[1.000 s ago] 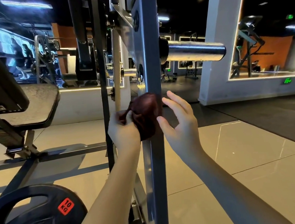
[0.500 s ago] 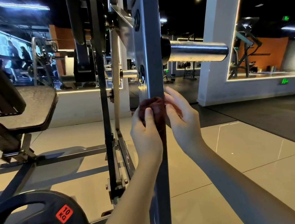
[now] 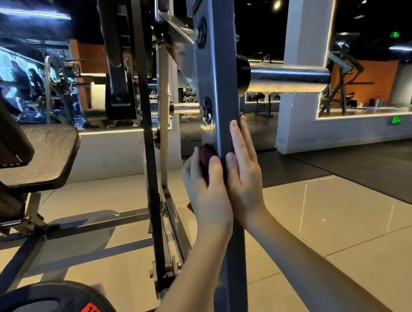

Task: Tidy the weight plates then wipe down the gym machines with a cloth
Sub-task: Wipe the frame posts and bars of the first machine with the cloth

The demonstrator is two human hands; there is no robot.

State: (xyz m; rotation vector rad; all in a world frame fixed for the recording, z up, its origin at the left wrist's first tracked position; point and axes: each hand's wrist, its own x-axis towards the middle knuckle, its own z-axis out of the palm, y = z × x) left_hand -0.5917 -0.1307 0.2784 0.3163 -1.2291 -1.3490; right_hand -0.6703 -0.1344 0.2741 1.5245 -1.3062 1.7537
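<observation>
Upright post [image 3: 218, 76] of the machine, wiping stage: my left hand [image 3: 207, 189] grips the dark red cloth [image 3: 206, 154], now shifted from the post's front to its left face, while my right hand [image 3: 244, 174], hovering clear a second ago, lies flat-fingered on the post, bracing, I judge, for the next stroke.
</observation>
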